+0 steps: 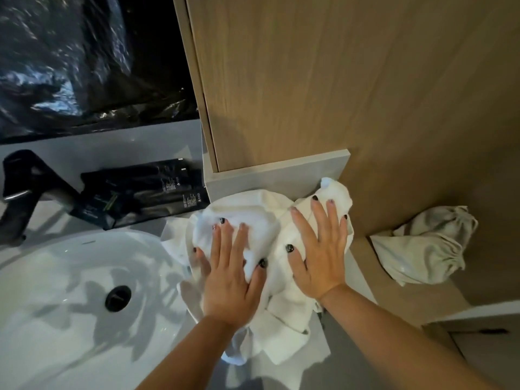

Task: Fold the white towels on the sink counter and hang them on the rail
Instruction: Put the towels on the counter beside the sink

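Pressing down on the rumpled white towels (267,229), heaped on the counter (346,358) right of the sink (70,305), I have my left hand (230,280) and right hand (320,254) flat on them, fingers straight and spread, gripping nothing. Behind the heap lie black packets (140,192) whose white print is too small to read, beside the black tap (25,187). A pale drawstring bag (425,249) sits off to the right.

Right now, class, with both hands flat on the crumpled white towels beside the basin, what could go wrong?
1. The white towels are bunched; pressing with the left hand and right hand may set creases.
2. One edge lies by the basin and could slide in.
3. The black packets lie close and might get knocked.
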The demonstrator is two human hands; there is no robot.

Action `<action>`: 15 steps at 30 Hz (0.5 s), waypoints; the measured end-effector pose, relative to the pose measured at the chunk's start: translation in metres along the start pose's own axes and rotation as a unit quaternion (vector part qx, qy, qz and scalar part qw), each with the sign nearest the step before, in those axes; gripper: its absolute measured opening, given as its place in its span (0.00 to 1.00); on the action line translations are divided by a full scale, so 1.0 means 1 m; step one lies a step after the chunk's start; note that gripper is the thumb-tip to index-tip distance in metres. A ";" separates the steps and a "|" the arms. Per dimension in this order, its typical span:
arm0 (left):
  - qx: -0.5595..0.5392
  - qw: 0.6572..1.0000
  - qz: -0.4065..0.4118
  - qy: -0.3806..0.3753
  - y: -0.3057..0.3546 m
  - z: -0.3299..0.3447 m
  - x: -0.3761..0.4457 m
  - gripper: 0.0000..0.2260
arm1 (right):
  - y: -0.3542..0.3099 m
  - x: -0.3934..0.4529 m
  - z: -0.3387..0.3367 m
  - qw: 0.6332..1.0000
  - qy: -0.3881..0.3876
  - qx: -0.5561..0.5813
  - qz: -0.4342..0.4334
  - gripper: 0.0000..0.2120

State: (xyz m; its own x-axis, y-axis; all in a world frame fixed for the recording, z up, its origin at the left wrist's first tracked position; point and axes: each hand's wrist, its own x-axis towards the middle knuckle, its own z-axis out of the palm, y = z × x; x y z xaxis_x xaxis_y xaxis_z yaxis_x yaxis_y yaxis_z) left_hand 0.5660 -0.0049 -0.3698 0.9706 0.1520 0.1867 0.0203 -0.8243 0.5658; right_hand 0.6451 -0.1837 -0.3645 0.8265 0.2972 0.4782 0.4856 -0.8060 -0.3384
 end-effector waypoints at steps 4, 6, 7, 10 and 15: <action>0.005 1.000 -0.004 -0.013 0.001 -0.002 0.001 0.31 | -0.003 0.001 -0.006 1.000 -0.025 -0.010 0.007 0.28; 0.016 1.000 -0.012 -0.024 0.003 -0.004 -0.001 0.32 | -0.008 0.000 -0.014 0.998 -0.054 -0.021 0.019 0.29; 0.019 0.999 -0.015 -0.030 0.005 -0.006 -0.002 0.32 | -0.012 -0.001 -0.019 0.997 -0.071 -0.029 0.027 0.29; -0.014 0.999 -0.030 -0.035 0.014 -0.016 -0.008 0.33 | -0.021 -0.003 -0.039 0.990 -0.126 -0.032 0.049 0.30; -0.121 0.992 0.008 0.038 0.065 -0.048 -0.024 0.42 | -0.023 -0.013 -0.092 0.985 -0.135 0.094 0.050 0.32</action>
State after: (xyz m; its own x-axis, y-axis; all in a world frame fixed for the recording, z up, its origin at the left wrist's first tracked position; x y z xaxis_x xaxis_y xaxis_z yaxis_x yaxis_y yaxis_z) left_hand 0.5322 -0.0362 -0.2994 0.9492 0.1885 0.2520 -0.0619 -0.6733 0.7368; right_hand 0.5967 -0.2160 -0.2880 0.9063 0.3668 0.2098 0.4207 -0.7371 -0.5288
